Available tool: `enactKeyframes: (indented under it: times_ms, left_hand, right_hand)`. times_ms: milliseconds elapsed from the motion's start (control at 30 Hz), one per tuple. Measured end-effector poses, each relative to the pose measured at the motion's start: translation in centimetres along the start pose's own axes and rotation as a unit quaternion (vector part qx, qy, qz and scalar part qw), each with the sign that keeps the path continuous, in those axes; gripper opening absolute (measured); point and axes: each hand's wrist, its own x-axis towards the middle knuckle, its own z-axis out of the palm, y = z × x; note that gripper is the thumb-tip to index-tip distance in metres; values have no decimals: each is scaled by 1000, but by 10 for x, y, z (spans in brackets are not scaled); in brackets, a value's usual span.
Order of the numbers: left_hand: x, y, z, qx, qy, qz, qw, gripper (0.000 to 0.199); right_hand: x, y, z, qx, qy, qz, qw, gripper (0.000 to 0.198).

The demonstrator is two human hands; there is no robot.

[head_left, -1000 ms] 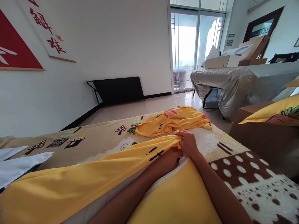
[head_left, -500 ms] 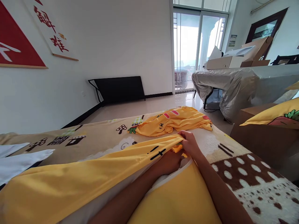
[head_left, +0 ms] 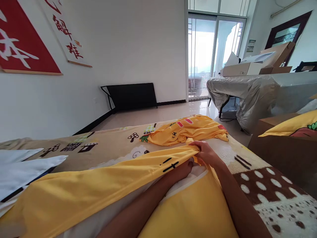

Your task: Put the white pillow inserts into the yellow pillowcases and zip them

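Observation:
A yellow pillowcase (head_left: 104, 177) with black printed strokes lies open before me, spread over a white pillow (head_left: 195, 173). My right hand (head_left: 206, 153) pinches the far corner of the case, bunching the fabric between thumb and fingers. Reaching in under the upper layer, my left hand (head_left: 185, 168) is closed in a fist at the far corner of the white pillow; its fingertips are partly hidden. The case's lower layer, with a pale hem, lies across the front.
A crumpled yellow printed cover (head_left: 188, 130) lies on the patterned blanket (head_left: 247, 178) beyond my hands. White cushions (head_left: 27, 172) are at left. A cardboard box (head_left: 269, 138) with a yellow pillow (head_left: 294, 127) stands right, before a plastic-covered table (head_left: 247, 86).
The view has shifted slightly to the left. My left fist shows a little less under the fabric, and my right hand still pinches the pillowcase corner.

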Motion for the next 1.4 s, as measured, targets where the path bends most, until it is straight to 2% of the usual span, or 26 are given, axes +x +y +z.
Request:
enactKeyframes:
  times_ms: [100, 200, 333, 467, 733, 867, 1000, 1267, 1400]
  left_hand:
    - [1, -1, 1, -1, 17, -5, 1000, 23]
    - [2, 0, 2, -7, 29, 1, 1000, 22]
    - [3, 1, 3, -8, 36, 18, 999, 32]
    - [5, -4, 5, 6, 32, 36, 999, 43]
    - [4, -5, 6, 45, -7, 42, 998, 53]
    - [0, 4, 8, 108, -36, 37, 993, 51]
    - [-4, 10, 9, 132, -31, 45, 990, 43]
    - [-6, 5, 1, 42, 40, 38, 998, 38]
    - [-10, 0, -3, -100, 61, 66, 991, 31]
  right_hand:
    - [0, 2, 6, -159, 90, 0, 983, 50]
    - [1, 1, 14, -247, 150, -17, 957, 42]
    - [2, 0, 16, -201, 145, -82, 965, 36]
    - [2, -1, 15, -156, 123, -42, 979, 30]
    - [4, 1, 15, -170, 143, -29, 975, 27]
    - [4, 4, 14, -144, 146, -23, 979, 26]
    - [5, 6, 13, -134, 156, -24, 978, 26]
    - [5, 6, 9, -142, 121, -20, 982, 27]
    - [4, 4, 8, -138, 106, -20, 985, 26]
